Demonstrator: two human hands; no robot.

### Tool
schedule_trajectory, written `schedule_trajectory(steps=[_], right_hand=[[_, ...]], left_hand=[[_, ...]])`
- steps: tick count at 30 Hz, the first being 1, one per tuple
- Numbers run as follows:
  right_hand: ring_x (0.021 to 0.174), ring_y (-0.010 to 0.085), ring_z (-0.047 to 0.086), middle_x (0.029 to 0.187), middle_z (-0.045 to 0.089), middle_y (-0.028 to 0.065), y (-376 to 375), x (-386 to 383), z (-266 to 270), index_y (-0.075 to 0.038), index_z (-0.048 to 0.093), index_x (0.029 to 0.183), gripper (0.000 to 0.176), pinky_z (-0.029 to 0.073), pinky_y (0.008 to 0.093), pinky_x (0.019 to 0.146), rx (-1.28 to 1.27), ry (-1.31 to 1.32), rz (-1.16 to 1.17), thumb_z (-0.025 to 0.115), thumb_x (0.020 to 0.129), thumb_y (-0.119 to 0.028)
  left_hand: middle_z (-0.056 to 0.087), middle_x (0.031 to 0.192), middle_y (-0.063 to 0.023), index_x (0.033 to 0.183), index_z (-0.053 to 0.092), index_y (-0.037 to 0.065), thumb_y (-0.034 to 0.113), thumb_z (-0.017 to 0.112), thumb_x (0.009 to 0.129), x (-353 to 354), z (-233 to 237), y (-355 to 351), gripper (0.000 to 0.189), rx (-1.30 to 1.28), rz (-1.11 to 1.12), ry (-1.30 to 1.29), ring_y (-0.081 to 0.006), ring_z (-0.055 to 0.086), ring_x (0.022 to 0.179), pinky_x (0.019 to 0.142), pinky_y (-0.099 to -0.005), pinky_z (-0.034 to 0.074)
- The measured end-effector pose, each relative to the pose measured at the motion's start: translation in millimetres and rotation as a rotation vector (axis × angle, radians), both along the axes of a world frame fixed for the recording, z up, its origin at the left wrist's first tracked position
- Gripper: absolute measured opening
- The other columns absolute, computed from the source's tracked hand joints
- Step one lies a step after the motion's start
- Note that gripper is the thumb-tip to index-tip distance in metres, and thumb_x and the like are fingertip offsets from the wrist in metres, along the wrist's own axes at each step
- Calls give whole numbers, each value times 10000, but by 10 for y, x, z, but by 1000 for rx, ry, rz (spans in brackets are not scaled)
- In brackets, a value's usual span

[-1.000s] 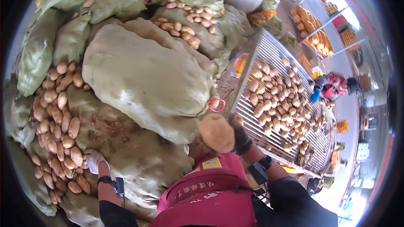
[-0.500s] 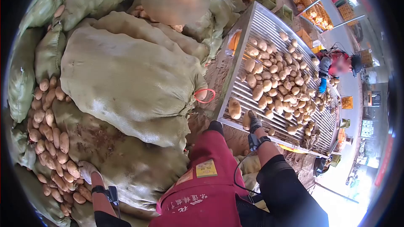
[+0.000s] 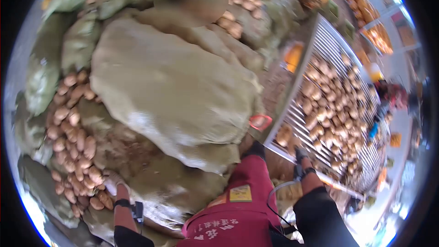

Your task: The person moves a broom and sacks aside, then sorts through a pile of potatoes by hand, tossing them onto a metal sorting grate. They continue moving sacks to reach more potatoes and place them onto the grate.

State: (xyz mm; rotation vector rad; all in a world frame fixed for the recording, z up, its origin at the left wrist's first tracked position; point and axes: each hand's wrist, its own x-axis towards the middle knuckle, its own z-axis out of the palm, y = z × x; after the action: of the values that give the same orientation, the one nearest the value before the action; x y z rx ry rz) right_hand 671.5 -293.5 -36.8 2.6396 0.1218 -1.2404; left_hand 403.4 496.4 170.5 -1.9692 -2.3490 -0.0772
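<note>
In a pale glove, my left hand [image 3: 114, 182] rests at the edge of a pile of potatoes [image 3: 75, 142] on the left. Its fingers look outstretched against the nearest potatoes, and I see nothing gripped in them. My right hand [image 3: 301, 153], in a dark glove, is at the near edge of a slatted metal sorting table [image 3: 280, 155]. Its fingers are closed on a potato [image 3: 293, 143], blurred by motion. Just left of that lies another large potato [image 3: 283, 135]. Many more potatoes [image 3: 336, 114] cover the slats beyond.
A big full green sack [image 3: 173, 87] with a red tie [image 3: 260, 122] lies before me. More sacks [image 3: 39, 87] are stacked on the left. Across the table is a co-worker [image 3: 393, 97] with a blue glove [image 3: 374, 130]. An orange object [image 3: 294, 56] sits beside the table's left side.
The view has swung, so sacks and table appear further right and the picture is blurred. Both hands keep about the same places, left by the pile, right at the table edge.
</note>
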Motion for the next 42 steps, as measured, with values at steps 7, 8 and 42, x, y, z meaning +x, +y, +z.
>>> schedule_trajectory(steps=[7,8,42], right_hand=[[1153,206,566,1342,571,107,1341,1958,1070,-45,496,1403,487,478,330,961,1221,-656,-1091,598,949,-188],[1137,178,564,1341,565,91,1980,2176,1490,-23,481,1409,498,477,315,954,1361,-639,-910,626,942,-116],[1246,349,571,1376,550,215,9731,846,2830,-82,473,1402,892,459,418,1068,1155,-30,684,853,692,-465]], left_hand=[[688,1019,-227,1034,648,5,467,308,1020,397,355,-474,573,16,112,-38,-387,676,916,792,-508,547],[677,1026,-236,1042,647,-3,449,314,1023,432,398,-490,561,13,103,-45,-378,665,943,810,-505,539],[406,1494,-288,1210,623,-62,345,402,987,497,582,-534,513,-122,136,-226,-372,454,1351,1109,-494,346]])
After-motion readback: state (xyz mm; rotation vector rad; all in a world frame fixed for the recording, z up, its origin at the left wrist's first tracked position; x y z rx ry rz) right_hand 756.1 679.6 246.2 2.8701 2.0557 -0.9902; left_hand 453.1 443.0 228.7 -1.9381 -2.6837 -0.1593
